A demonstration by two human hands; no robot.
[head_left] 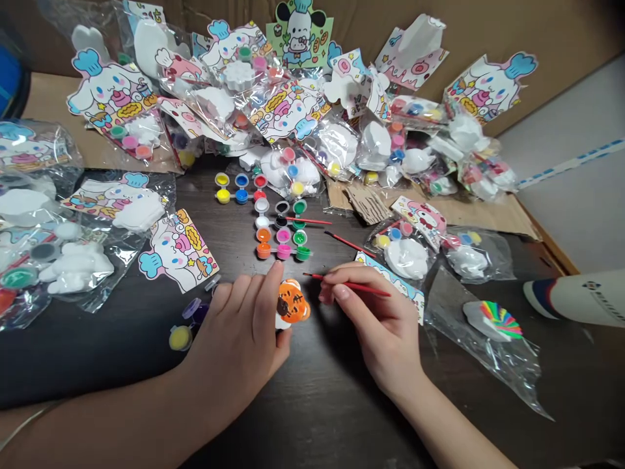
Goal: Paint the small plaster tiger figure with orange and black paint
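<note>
My left hand [247, 319] is closed around a small white plaster figurine [294, 302] whose face is painted orange with dark markings; its lower part is mostly hidden behind my fingers. Pinched in my right hand [378, 312] is a thin red paintbrush [354, 285], its dark tip pointing left, a short gap from the figurine. Just beyond both hands stand open paint pots [283, 251] in joined strips, with orange, pink, green, white, black, yellow, blue and red. One red brush [312, 221] lies across the pots, and another brush [349, 244] rests to their right.
Bagged plaster kits [288, 111] with cartoon cards are heaped along the back, and more bags [73, 260] lie at left. A rainbow-painted plaster piece [500, 319] sits on a plastic bag at right, near a white cup [581, 298]. Yellow and purple pots [180, 337] stand beside my left wrist.
</note>
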